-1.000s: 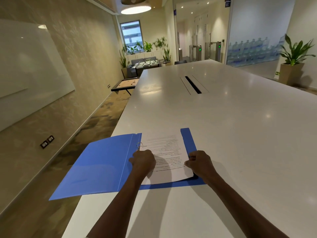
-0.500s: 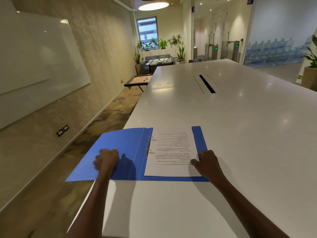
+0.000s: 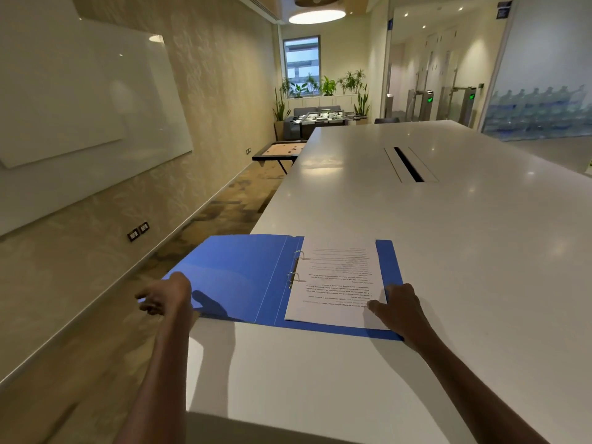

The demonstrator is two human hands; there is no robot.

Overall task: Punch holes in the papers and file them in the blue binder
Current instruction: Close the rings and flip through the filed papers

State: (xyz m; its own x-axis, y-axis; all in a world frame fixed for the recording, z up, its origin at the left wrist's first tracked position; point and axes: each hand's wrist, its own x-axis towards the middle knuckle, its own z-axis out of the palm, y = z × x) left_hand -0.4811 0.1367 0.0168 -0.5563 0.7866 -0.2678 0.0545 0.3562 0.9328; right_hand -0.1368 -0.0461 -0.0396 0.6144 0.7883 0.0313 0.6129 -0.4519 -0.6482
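The left hand (image 3: 166, 294) has moved off the papers (image 3: 339, 280) to the open cover's outer edge, fingers curling round it; the right hand (image 3: 398, 310) presses them flat. Papers sit on the blue binder (image 3: 237, 277) rings on the worktop (image 3: 448, 238); closing looks next.

**Blue, white, beige**

Blue binder (image 3: 237, 280) between left hand (image 3: 166, 296) and right hand (image 3: 400, 307); white papers (image 3: 336, 283) lined with black print just beside right thumb; glossy white table (image 3: 448, 251) beyond; mottled brown carpet (image 3: 224, 213) past left hand.
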